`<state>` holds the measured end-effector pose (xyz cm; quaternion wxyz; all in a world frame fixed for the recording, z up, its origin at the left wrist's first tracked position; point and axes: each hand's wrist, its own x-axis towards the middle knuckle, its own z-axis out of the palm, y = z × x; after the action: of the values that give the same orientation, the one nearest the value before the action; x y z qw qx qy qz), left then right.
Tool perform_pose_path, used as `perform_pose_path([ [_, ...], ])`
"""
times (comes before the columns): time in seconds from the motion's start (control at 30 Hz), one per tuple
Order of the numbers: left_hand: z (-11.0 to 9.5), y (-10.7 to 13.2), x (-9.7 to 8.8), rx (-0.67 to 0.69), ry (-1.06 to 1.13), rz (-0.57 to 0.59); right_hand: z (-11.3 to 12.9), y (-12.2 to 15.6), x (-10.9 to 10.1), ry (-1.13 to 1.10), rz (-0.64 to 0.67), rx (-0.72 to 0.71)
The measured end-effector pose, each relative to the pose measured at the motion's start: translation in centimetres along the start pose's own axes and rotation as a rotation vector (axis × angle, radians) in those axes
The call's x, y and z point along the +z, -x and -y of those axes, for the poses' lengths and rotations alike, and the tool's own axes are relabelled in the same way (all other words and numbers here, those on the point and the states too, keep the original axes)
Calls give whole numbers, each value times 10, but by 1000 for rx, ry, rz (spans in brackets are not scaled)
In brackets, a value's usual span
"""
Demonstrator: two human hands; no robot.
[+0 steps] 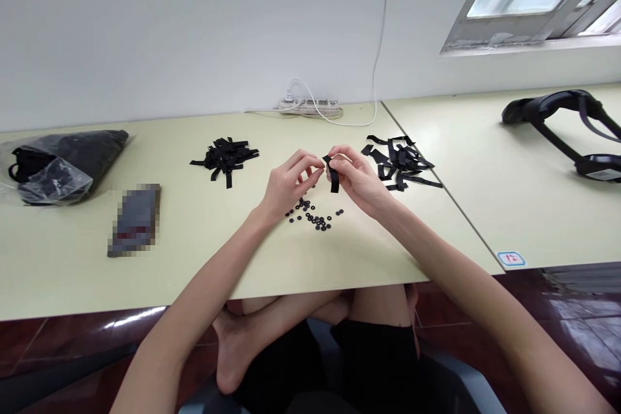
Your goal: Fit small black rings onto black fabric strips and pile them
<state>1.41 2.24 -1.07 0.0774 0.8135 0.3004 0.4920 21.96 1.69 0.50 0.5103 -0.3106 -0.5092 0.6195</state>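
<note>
Above the middle of the table, my right hand [356, 176] pinches a short black fabric strip [334, 181] between thumb and fingers, its lower end hanging down. My left hand [294, 181] is just left of the strip, thumb and fingertips drawn together in a pinch. Whatever those fingertips may hold is too small to make out. Below both hands lie several small round black pieces with centre holes, like washers [319, 220], scattered loosely; a few are partly hidden by my left hand. One pile of black strips [226, 156] lies to the left, another pile [402, 162] to the right.
A plastic bag with black contents [63, 168] and a blurred dark flat item [136, 220] lie at left. Against the wall sits a power strip [310, 106] with a white cable [376, 77]. A black headset [557, 116] rests at right, beyond the table seam.
</note>
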Motion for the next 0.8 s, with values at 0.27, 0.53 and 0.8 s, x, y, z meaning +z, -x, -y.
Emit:
perform_pose_path([
  [0.27, -4, -5, 0, -178, 188, -23, 2, 1, 2, 7, 38, -34],
  [0.53, -3, -7, 4, -387, 475, 0, -1, 2, 2, 59, 32, -87],
  [0.8, 2, -6, 9, -470, 624, 43, -3, 2, 3, 41, 23, -123],
])
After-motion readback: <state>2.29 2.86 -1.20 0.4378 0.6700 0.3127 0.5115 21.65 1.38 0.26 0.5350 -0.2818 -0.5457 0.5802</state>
